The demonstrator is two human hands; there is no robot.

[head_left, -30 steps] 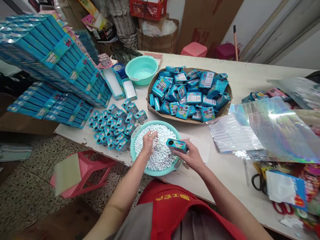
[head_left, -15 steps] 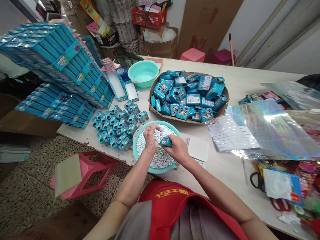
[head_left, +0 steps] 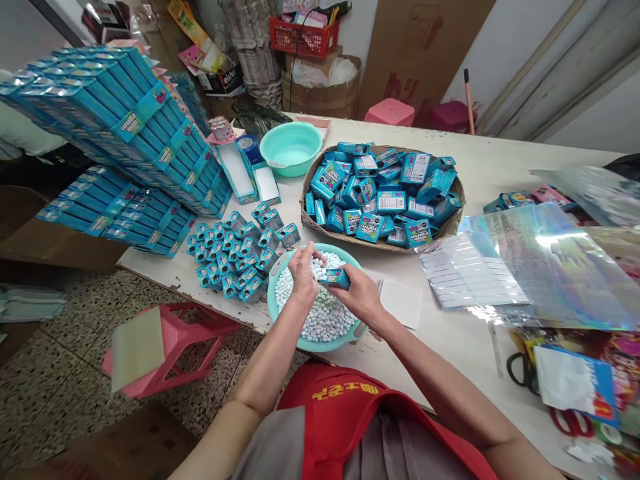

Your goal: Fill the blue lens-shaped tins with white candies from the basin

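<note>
My right hand (head_left: 361, 293) is closed around a small blue candy box (head_left: 336, 278), tilted over a round turquoise basin (head_left: 271, 303). Cupped beside the box's end, my left hand (head_left: 303, 272) holds some small white candies (head_left: 319, 268). More white candies (head_left: 327, 319) fill the basin below both hands. Left of the basin, several small blue boxes (head_left: 240, 257) stand close together on the table, many with a dark round opening showing. A cardboard tray (head_left: 306, 223) behind the basin is heaped with blue candy boxes (head_left: 391, 200).
Tall stacks of packed blue boxes (head_left: 115, 127) rise at the left. Behind stands another turquoise basin (head_left: 290, 148). A white pad (head_left: 400, 303) lies right of my hands, with shiny plastic sheets (head_left: 550, 260) and scissors (head_left: 520, 369) farther right. A pink stool (head_left: 185, 340) is on the floor.
The blue box has turned so more of its printed side shows, while my left hand stays beside it with candies. The whole view has shifted slightly.
</note>
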